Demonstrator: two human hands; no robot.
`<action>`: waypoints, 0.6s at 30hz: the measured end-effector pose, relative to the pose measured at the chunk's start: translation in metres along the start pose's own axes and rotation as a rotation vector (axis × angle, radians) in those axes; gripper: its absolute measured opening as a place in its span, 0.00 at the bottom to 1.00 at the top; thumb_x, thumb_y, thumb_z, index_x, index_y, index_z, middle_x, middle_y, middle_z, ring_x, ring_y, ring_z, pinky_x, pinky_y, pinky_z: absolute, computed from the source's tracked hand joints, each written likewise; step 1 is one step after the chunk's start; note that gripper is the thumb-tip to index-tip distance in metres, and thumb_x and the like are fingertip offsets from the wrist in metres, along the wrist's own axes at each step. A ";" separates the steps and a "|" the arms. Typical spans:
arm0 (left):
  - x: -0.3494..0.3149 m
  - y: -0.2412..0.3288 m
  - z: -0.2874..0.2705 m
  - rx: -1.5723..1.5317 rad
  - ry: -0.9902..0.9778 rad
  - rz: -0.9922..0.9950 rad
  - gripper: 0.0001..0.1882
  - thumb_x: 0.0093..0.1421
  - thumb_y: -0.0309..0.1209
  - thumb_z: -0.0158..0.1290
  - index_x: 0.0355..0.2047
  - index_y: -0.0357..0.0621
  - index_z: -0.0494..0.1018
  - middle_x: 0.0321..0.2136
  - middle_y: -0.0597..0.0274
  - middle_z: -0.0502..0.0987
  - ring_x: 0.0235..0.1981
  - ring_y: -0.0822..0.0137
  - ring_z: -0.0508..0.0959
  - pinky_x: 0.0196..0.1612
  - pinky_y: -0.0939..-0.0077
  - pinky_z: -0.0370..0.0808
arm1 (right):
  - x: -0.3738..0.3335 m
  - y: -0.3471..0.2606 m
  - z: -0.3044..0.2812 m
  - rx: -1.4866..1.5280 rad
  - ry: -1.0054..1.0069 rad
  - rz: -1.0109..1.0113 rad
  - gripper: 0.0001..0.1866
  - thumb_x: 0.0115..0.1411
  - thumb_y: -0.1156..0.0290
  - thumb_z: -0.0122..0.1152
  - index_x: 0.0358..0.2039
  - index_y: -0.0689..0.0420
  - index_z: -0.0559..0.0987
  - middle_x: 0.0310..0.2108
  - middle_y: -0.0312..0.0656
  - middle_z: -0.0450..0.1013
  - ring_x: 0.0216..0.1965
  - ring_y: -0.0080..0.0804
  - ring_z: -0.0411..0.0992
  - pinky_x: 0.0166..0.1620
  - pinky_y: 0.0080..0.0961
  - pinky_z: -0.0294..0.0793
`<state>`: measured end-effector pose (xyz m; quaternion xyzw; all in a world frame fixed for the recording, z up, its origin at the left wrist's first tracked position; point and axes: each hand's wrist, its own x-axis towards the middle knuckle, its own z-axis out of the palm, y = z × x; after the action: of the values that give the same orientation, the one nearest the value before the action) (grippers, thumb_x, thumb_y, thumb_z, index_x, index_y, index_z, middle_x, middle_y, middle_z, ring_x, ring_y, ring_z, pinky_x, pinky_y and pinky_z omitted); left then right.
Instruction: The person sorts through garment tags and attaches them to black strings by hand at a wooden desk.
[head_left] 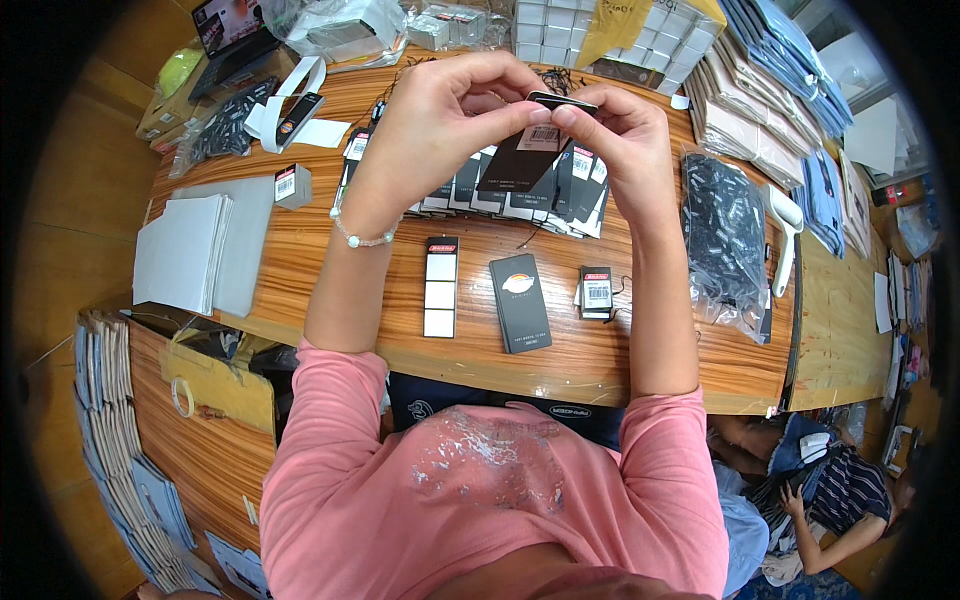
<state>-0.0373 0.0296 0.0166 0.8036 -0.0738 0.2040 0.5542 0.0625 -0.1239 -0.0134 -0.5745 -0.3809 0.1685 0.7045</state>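
Observation:
Both my hands are raised over the far part of the wooden table, holding a dark hang tag (516, 168) with a pale barcode sticker near its top. My left hand (450, 112), with a beaded bracelet at the wrist, pinches its upper left edge. Thumb and fingers of my right hand (612, 132) pinch the upper right. Behind and below the tag lies a spread row of similar tags (465, 190), partly hidden by my hands. Closer to me are a strip with white stickers (440, 295), a stack of dark tags (521, 305) and a small stickered tag stack (596, 290).
A clear bag of black pieces (725, 235) and a white handheld tool (786, 235) lie right. Folded garments (745, 110) stand beyond them. White sheets (180, 252) and a small box (292, 186) are left. Another person (840, 495) is at lower right.

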 end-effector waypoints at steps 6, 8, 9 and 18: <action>-0.001 0.004 0.005 0.267 0.129 0.180 0.07 0.50 0.22 0.55 0.32 0.35 0.74 0.27 0.63 0.76 0.30 0.75 0.76 0.30 0.86 0.73 | 0.001 0.000 0.000 0.162 -0.027 0.067 0.08 0.51 0.69 0.60 0.31 0.59 0.77 0.27 0.33 0.73 0.29 0.16 0.68 0.34 0.13 0.67; -0.002 0.008 0.008 0.437 0.154 0.299 0.07 0.49 0.22 0.56 0.30 0.36 0.74 0.26 0.63 0.77 0.28 0.75 0.76 0.29 0.86 0.72 | 0.000 -0.001 0.001 0.283 -0.008 0.124 0.08 0.52 0.68 0.58 0.31 0.58 0.76 0.27 0.33 0.72 0.30 0.16 0.68 0.35 0.15 0.67; -0.001 0.008 0.009 0.532 0.173 0.422 0.08 0.47 0.21 0.56 0.30 0.37 0.75 0.26 0.62 0.76 0.25 0.72 0.76 0.27 0.84 0.71 | -0.001 -0.003 0.002 0.344 0.001 0.152 0.08 0.53 0.68 0.57 0.31 0.58 0.76 0.28 0.32 0.72 0.31 0.17 0.68 0.36 0.16 0.67; -0.038 0.006 0.015 0.784 0.092 0.697 0.09 0.43 0.24 0.58 0.28 0.42 0.76 0.25 0.61 0.76 0.25 0.66 0.77 0.24 0.80 0.73 | -0.009 -0.006 0.008 0.250 0.003 0.043 0.06 0.54 0.72 0.56 0.31 0.60 0.75 0.27 0.34 0.73 0.29 0.15 0.68 0.34 0.15 0.66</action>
<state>-0.0697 0.0091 0.0017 0.8685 -0.2304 0.4238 0.1141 0.0496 -0.1258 -0.0099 -0.4906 -0.3437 0.2290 0.7673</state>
